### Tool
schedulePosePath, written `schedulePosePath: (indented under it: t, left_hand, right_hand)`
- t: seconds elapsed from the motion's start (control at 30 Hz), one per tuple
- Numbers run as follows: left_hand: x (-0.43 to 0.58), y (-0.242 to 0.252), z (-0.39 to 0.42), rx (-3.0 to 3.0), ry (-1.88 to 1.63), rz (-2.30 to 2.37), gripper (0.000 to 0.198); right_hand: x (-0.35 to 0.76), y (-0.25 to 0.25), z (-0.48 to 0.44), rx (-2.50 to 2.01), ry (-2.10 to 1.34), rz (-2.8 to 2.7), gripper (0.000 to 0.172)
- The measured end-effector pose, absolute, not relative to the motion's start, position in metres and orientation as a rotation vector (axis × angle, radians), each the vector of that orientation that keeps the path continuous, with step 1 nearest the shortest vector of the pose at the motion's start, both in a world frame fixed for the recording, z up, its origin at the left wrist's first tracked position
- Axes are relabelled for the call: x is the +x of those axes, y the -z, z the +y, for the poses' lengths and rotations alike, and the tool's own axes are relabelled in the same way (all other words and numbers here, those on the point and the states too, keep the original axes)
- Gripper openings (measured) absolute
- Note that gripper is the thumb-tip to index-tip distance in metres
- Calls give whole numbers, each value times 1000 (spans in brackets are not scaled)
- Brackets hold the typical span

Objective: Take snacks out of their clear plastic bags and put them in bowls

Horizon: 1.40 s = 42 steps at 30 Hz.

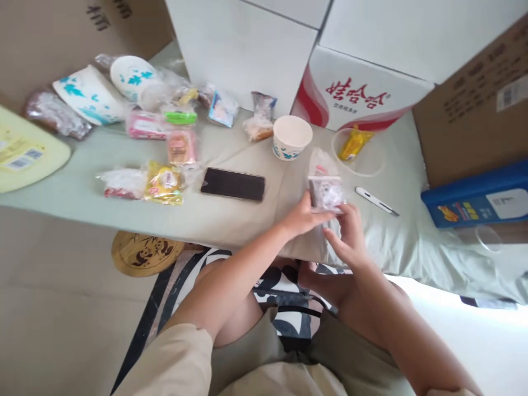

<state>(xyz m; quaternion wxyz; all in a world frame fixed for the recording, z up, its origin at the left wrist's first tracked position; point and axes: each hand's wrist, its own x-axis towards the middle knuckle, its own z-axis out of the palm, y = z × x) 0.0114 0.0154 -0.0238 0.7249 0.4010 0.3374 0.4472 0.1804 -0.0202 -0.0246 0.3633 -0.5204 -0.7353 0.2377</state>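
A small white-and-grey packet in see-through wrapping (pixel 328 192) is between my hands near the table's front edge. My left hand (pixel 304 215) grips it from the left, thumb along its side and fingers beneath. At its lower right corner, the bent fingers of my right hand (pixel 350 234) hold the wrapping, with the thumb apart. Just behind the packet lies a see-through plastic bag or wrapper (pixel 322 159), partly covered by it. A white paper cup with blue leaves (pixel 289 148) stands beyond, and a white utility knife (pixel 376 201) lies to the right.
A black phone (pixel 233 184) lies left of my hands. Several wrapped snacks (pixel 165 182) and paper bowls (pixel 88 96) spread over the left side. A yellow packet (pixel 355 144) sits on a round plastic lid (pixel 377 165). Boxes (pixel 363 93) line the back; a blue package (pixel 474 195) is right.
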Motion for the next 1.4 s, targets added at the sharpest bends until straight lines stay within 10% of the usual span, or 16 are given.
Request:
schedulePosePath:
  t: [0.13,0.37,0.57,1.4]
  left_hand:
    - [18,31,24,838,-1015,845,68]
    - [21,25,33,881,-894,744,82]
    - [32,21,34,940,-651,863,79]
    - [43,5,32,611,-916,982,53]
  right_hand:
    - [193,34,-15,-1198,-750,-1795,43]
    - [218,28,25,-1109,-1225,-1070,70]
    - [222,24,37,-1001,-1421,-885,35]
    - [207,23,8,-1261,-510,-1983,31]
